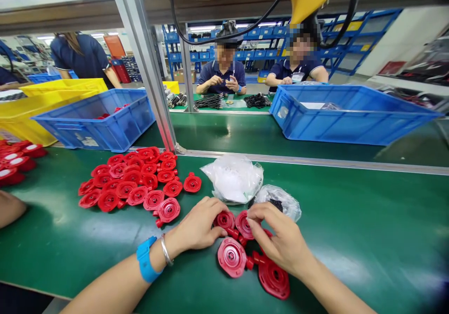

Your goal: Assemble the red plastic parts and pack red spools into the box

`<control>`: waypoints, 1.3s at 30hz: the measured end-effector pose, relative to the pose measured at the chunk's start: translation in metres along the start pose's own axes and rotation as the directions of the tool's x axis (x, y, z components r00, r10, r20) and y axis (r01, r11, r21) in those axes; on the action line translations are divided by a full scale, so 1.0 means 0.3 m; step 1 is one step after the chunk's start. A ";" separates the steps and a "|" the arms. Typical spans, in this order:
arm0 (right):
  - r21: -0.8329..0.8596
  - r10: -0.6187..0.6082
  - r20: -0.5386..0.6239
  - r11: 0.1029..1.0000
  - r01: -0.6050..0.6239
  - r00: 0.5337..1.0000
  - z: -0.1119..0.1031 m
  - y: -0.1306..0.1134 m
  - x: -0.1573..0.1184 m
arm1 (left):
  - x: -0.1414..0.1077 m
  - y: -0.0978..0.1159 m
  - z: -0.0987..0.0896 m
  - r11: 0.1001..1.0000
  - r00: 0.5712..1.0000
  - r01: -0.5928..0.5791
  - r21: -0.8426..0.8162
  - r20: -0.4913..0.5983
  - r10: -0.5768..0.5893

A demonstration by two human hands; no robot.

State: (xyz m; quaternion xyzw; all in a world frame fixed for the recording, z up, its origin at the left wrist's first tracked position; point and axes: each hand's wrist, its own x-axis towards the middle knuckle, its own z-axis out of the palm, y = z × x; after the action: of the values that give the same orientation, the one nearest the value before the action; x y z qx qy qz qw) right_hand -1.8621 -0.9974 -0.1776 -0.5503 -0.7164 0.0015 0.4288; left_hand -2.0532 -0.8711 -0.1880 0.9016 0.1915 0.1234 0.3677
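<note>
At the far left we saw another person's bare arm [10, 209] near red parts with white discs [21, 163], with yellow bins [21, 113] and a blue bin [94, 131] behind. Next, a heap of round red parts [131, 173] lay on the green table [368, 220], in front of a metal post [143, 61]. Our left hand [199, 225], with a blue wristband [146, 259] and a silver bracelet [165, 251] at its wrist, had thumb and fingers closed about the edge of one red part [224, 219]. Beyond it sat a clear bag of white pieces [233, 178]; nearer us, a loose red part [232, 257] lay face up. Just right of the gripped one, our right hand [280, 239] brought thumb and forefinger to a second red part [243, 225]; we could not tell whether they pinched anything. A smaller bag with black pieces [284, 201] lay behind that hand, and a larger red part [274, 278] lay below it. Farther right, another blue bin [351, 129] stood across the metal rail [315, 162].
</note>
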 end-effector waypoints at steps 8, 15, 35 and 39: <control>-0.016 -0.056 -0.202 0.998 0.054 0.978 -0.020 -0.050 0.001 | -0.013 0.083 0.008 0.295 0.991 0.100 -0.950 0.069 -0.114; -0.045 -0.076 -0.194 0.997 0.068 0.978 -0.008 -0.091 -0.003 | -0.035 0.122 0.067 0.150 0.995 0.084 -0.985 0.076 -0.059; -0.043 -0.141 -0.188 0.990 0.135 0.972 -0.036 -0.116 0.031 | -0.029 0.113 0.090 0.120 0.994 0.081 -0.990 0.071 -0.086; -0.019 -0.106 -0.193 0.994 0.105 0.975 -0.046 -0.112 0.040 | -0.022 0.133 0.083 0.121 0.989 0.093 -0.988 0.078 -0.127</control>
State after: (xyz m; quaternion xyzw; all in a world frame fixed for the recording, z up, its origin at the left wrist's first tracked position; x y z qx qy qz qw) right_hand -1.8804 -1.0078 -0.1455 -0.5109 -0.6994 -0.0781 0.4937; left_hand -2.0401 -0.9154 -0.1775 0.4170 0.1329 0.2031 0.8759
